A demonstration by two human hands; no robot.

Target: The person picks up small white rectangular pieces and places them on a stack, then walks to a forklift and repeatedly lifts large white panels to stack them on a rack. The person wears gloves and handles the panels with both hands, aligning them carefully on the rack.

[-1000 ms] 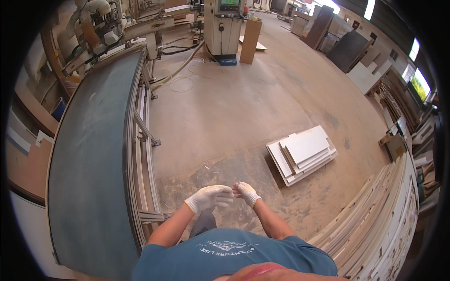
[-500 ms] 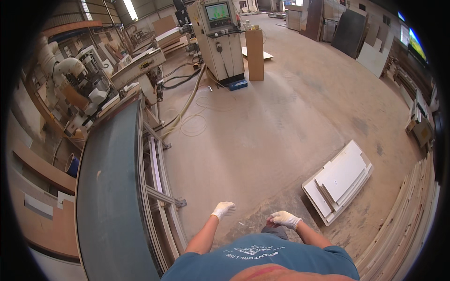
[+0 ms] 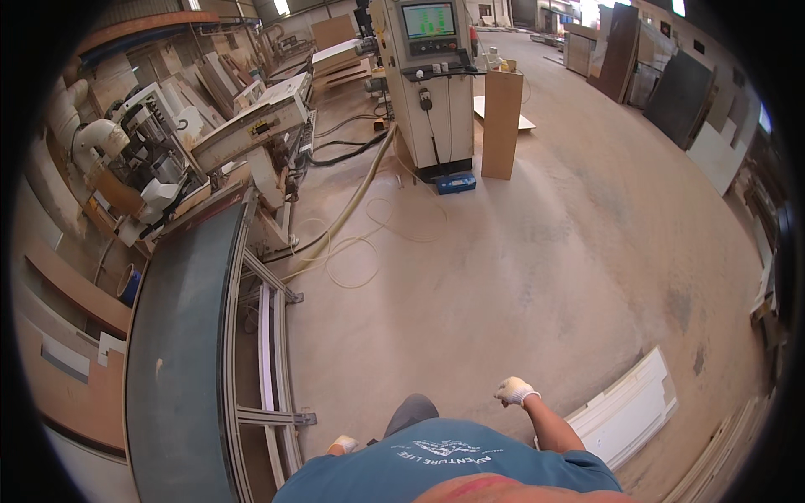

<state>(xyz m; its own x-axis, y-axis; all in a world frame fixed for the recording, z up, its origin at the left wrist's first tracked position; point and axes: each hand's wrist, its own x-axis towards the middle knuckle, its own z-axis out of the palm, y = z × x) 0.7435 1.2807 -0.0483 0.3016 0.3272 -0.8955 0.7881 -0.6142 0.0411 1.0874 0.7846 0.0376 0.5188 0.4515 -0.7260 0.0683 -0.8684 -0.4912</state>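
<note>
My right hand (image 3: 515, 391), in a white knit glove, hangs in front of me to the right with its fingers curled in and nothing visible in them. My left hand (image 3: 343, 445), gloved alike, is low beside my body; my shirt covers part of it and its fingers cannot be made out. Neither hand touches a thing. The stack of white panels (image 3: 625, 411) lies on the floor beyond my right arm. To the left of my left hand runs a long conveyor table (image 3: 180, 352) with a dark green belt and a metal frame.
A control cabinet (image 3: 429, 109) with a screen stands ahead, a blue box (image 3: 456, 183) at its foot and a brown board (image 3: 501, 126) upright beside it. A pale hose (image 3: 348, 205) loops over the floor (image 3: 470, 293). Machinery (image 3: 151, 159) fills the far left; long boards (image 3: 721, 453) lie at right.
I have moved forward: the cabinet is nearer and the panel stack has slid toward the lower right. My left hand has dropped back beside my body; my right arm remains forward.
</note>
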